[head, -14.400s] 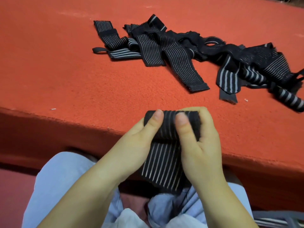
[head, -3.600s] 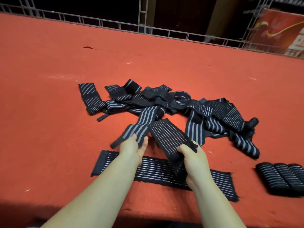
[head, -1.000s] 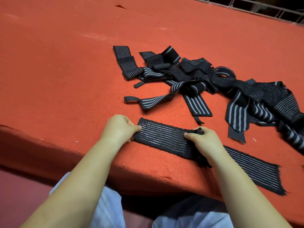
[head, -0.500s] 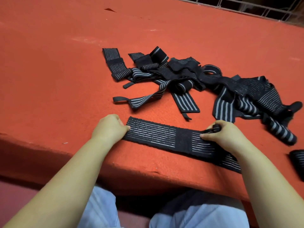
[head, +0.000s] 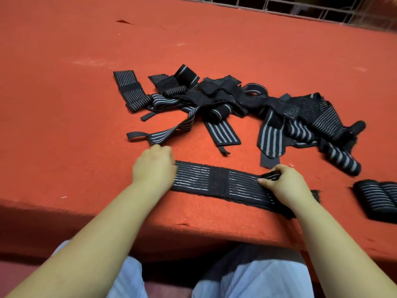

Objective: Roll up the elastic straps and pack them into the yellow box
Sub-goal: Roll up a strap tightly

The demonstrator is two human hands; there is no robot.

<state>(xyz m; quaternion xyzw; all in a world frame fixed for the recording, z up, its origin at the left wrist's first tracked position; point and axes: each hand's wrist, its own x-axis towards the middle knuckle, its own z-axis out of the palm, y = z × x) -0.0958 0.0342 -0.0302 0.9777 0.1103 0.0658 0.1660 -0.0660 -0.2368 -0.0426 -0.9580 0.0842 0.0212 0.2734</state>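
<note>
A black elastic strap with thin white stripes (head: 219, 182) lies flat along the near edge of the red table (head: 64, 104). My left hand (head: 153, 167) covers and holds its left end with curled fingers. My right hand (head: 285, 186) rests near its right end and pinches a small dark fold of it. Behind them sits a tangled pile of black striped straps (head: 247, 108). Rolled straps (head: 378, 198) lie at the right edge. No yellow box is in view.
The red felt table drops off just in front of my hands, with my light blue trousers (head: 247, 280) below. A metal railing (head: 300, 7) runs along the far edge. Bare felt spreads to the left and far side of the pile.
My right hand has slid to the right along the flat strap while my left hand kept its end. The view has shifted, bringing the rolled straps in at the right.
</note>
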